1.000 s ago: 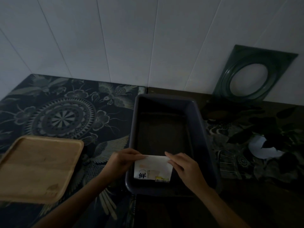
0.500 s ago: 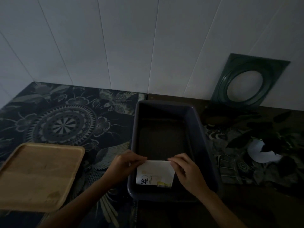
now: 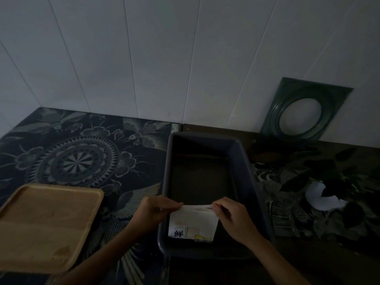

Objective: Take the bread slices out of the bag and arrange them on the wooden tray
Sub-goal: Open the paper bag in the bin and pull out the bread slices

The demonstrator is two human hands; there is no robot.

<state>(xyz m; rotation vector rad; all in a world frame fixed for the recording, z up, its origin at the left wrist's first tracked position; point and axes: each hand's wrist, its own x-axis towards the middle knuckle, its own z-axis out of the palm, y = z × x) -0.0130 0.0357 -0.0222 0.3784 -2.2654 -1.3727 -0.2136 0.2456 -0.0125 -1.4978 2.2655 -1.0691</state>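
Note:
A white bread bag (image 3: 193,224) with a black printed character stands at the near end of a dark plastic tub (image 3: 248,171). My left hand (image 3: 153,211) pinches the bag's top left corner. My right hand (image 3: 234,218) pinches the top right edge, and the top looks slightly parted between them. No bread slices show; the bag hides its contents. The wooden tray (image 3: 45,225) lies bare at the lower left, apart from the tub.
A dark patterned cloth (image 3: 82,161) covers the table's left part. A green frame with an oval hole (image 3: 304,112) leans on the white panelled wall at the right. A dark leafy plant in a white pot (image 3: 322,200) stands right of the tub.
Both hands keep hold of the bag's top edge. The top has drawn slightly apart between them. The view has tilted a little, so everything sits lower in frame.

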